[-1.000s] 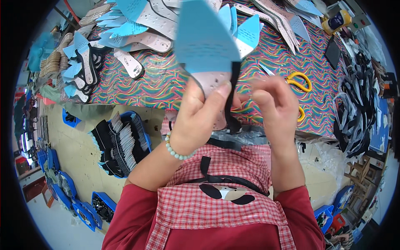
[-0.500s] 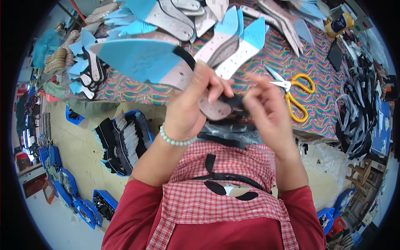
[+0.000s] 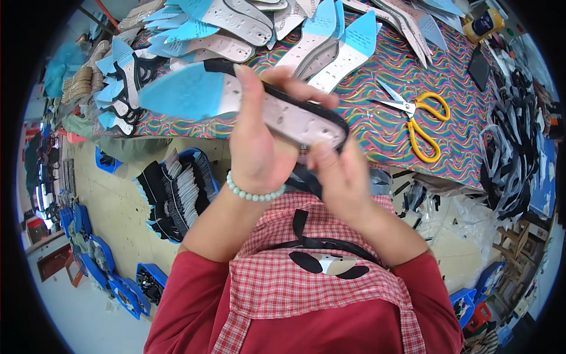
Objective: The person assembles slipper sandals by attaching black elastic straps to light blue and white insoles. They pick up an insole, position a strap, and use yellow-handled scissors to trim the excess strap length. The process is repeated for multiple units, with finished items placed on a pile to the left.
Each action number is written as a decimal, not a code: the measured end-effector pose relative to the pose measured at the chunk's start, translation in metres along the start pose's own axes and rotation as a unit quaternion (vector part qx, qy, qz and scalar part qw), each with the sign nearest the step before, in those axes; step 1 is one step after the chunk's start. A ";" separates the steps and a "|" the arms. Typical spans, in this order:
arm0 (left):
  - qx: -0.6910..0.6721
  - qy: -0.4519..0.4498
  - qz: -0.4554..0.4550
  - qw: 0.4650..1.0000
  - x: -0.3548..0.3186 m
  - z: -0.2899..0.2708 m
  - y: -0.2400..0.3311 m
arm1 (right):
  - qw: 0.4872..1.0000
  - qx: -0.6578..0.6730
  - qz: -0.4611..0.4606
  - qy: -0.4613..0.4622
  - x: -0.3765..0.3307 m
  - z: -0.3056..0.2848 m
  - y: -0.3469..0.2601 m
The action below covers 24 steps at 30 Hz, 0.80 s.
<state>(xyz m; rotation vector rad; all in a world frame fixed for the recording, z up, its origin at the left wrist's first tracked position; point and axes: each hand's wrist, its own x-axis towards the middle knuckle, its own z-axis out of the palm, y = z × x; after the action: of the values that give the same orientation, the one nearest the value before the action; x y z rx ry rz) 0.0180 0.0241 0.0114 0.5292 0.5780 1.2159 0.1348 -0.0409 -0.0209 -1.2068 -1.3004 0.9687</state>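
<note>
A shoe insole [image 3: 283,115], blue at its pointed toe and pale pink toward the heel, lies slanted across both hands above the table's near edge. My left hand [image 3: 257,135] is wrapped round its middle, thumb on top and fingers along the far side. A black strip [image 3: 303,104] runs along the far edge and round the heel. At the heel end my right hand [image 3: 341,177] pinches the edge and the black strip, its fingers partly blurred. Yellow-handled scissors [image 3: 413,110] lie with blades apart on the table to the right.
Piles of blue-and-pale insoles [image 3: 230,23] cover the far side of the patterned table [image 3: 386,141]. Black strips [image 3: 507,141] hang at the right edge, near a dark flat object [image 3: 479,68] and a yellow bottle [image 3: 483,26]. A blue crate [image 3: 203,171] of stacked pieces stands on the floor.
The insole has turned so its pale face and heel show more fully. My right hand has moved left and down onto the heel end; the scissors stay on the table.
</note>
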 end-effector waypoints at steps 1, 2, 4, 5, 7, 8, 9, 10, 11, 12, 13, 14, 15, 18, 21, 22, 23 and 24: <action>0.041 -0.077 -0.073 0.994 0.002 -0.020 -0.003 | 0.998 0.024 0.048 -0.045 0.008 -0.017 -0.006; 0.179 -0.052 -0.112 0.976 -0.010 -0.027 0.001 | 0.998 -0.044 0.014 -0.047 0.018 -0.033 -0.010; 0.483 -0.050 0.111 0.867 -0.025 -0.027 0.012 | 0.984 -0.152 -0.054 -0.079 0.031 -0.058 -0.016; 0.602 -0.071 0.354 0.712 -0.027 -0.018 0.020 | 0.972 -0.191 -0.082 -0.110 0.031 -0.068 -0.018; 0.682 -0.140 0.395 0.599 -0.011 -0.010 0.037 | 0.959 -0.221 -0.062 -0.167 0.029 -0.080 -0.039; 0.673 -0.196 0.370 0.610 -0.004 -0.016 0.041 | 0.958 -0.212 -0.018 -0.193 0.030 -0.082 -0.056; 0.661 -0.252 0.343 0.619 0.000 -0.018 0.044 | 0.954 -0.203 0.026 -0.218 0.031 -0.082 -0.066; 0.636 -0.279 0.336 0.636 0.003 -0.015 0.045 | 0.957 -0.194 -0.026 -0.213 0.031 -0.083 -0.061; 0.642 -0.298 0.294 0.642 0.002 -0.010 0.044 | 0.947 -0.223 -0.073 -0.219 0.034 -0.081 -0.062; 0.646 -0.316 0.252 0.647 0.001 -0.002 0.042 | 0.934 -0.252 -0.119 -0.223 0.037 -0.078 -0.063; 0.652 -0.331 0.208 0.650 -0.001 0.002 0.040 | 0.918 -0.277 -0.165 -0.230 0.039 -0.076 -0.064; 0.629 -0.355 0.182 0.667 -0.001 0.000 0.038 | 0.893 -0.324 -0.190 -0.247 0.041 -0.077 -0.068; 0.633 -0.348 0.168 0.671 -0.005 0.002 0.040 | 0.919 -0.265 -0.187 -0.223 0.043 -0.083 -0.074; 0.596 -0.316 0.138 0.725 -0.018 0.002 0.040 | 0.974 -0.122 -0.149 -0.123 0.036 -0.092 -0.075; 0.449 -0.173 0.017 0.877 -0.034 0.013 0.031 | 0.992 0.001 -0.125 0.021 0.017 -0.074 -0.053; 0.446 -0.189 0.022 0.875 -0.036 0.009 0.031 | 0.988 0.041 -0.133 0.064 0.012 -0.065 -0.041; 0.396 -0.158 0.026 0.904 -0.039 0.007 0.026 | 0.984 0.022 -0.158 0.085 0.007 -0.055 -0.032; 0.345 -0.125 0.030 0.930 -0.041 0.006 0.018 | 0.984 -0.018 -0.153 0.090 0.004 -0.048 -0.027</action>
<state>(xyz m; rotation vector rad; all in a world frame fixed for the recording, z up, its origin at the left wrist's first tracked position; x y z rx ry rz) -0.0009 -0.0112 0.0331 1.2861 0.7708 0.9585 0.1795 -0.0459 0.0109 -1.0561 -1.3144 0.6036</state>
